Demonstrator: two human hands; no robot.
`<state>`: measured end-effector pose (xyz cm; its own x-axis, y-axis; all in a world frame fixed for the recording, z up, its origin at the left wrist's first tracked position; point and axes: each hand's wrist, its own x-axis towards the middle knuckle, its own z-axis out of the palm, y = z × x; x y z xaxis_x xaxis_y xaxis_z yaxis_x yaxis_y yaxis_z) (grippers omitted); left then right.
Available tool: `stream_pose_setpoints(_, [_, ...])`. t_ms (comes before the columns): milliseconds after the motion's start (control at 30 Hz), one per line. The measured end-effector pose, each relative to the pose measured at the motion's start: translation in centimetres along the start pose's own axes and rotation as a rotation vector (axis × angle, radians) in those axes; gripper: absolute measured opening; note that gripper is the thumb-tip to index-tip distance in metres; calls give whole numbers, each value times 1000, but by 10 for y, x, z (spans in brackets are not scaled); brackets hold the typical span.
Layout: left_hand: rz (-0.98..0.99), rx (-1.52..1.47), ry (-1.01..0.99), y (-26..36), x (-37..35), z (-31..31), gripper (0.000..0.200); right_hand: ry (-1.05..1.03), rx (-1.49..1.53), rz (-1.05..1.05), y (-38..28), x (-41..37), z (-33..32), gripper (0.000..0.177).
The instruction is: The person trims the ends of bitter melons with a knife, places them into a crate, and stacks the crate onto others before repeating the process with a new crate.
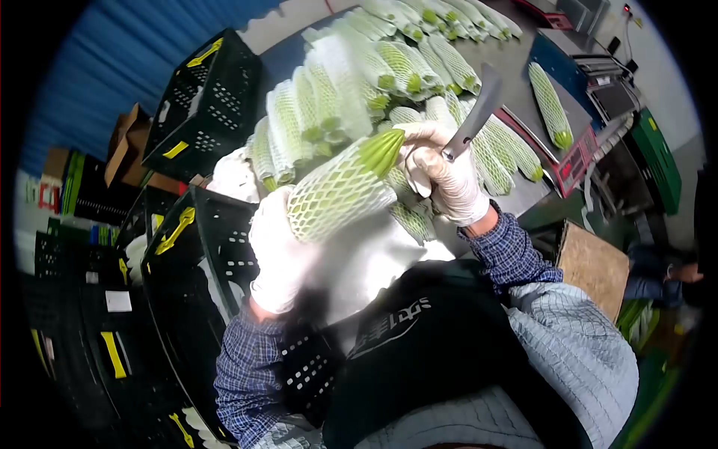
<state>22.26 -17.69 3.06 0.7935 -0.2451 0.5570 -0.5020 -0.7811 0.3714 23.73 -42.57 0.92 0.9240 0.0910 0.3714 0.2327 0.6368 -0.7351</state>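
Note:
My left hand (281,251) is gloved in white and wrapped round the lower end of a long green vegetable (340,191), zucchini-like, in a white foam net sleeve. Its bare, ridged green end points up and right, towards my other hand. My right hand (449,176), in a white glove too, is closed round a knife (479,112) whose metal blade sticks up and away from me. The fingers of that hand are right at the vegetable's green tip. Directly beneath both hands lies the bright, pale tabletop (366,262).
Several rows of netted vegetables (400,67) cover the table beyond my hands. A single one (550,105) lies on a scale (576,161) at right. Black crates (202,112) with yellow handles stand at left. A cardboard box (594,262) is right of me, near another person's hand (684,273).

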Motion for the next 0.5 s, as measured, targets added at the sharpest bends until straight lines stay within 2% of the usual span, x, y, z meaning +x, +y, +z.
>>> stream_pose_setpoints(100, [67,27,-13,-4,3,8,50,27,-69,-59,4,-1,-7,44])
stream_pose_setpoints(233, [166,143,-23,-19,3,13,60,53,-157,17,7,-3,-12,42])
stream_pose_setpoints(333, [213,206,5,-25,1,10,63,115,-93,95,9,-3,-8,25])
stream_pose_setpoints(367, [233,256,2,-26,3,8,63,110,-87,17,14,-1,-6,24])
stream_pose_setpoints(467, [320,390,19,-34,5,2,67,31,-104,-2,20,0,-15,24])
stream_pose_setpoints(500, [342,391,23,-33,7,-1,62,-3,-94,-30,23,0,-17,24])
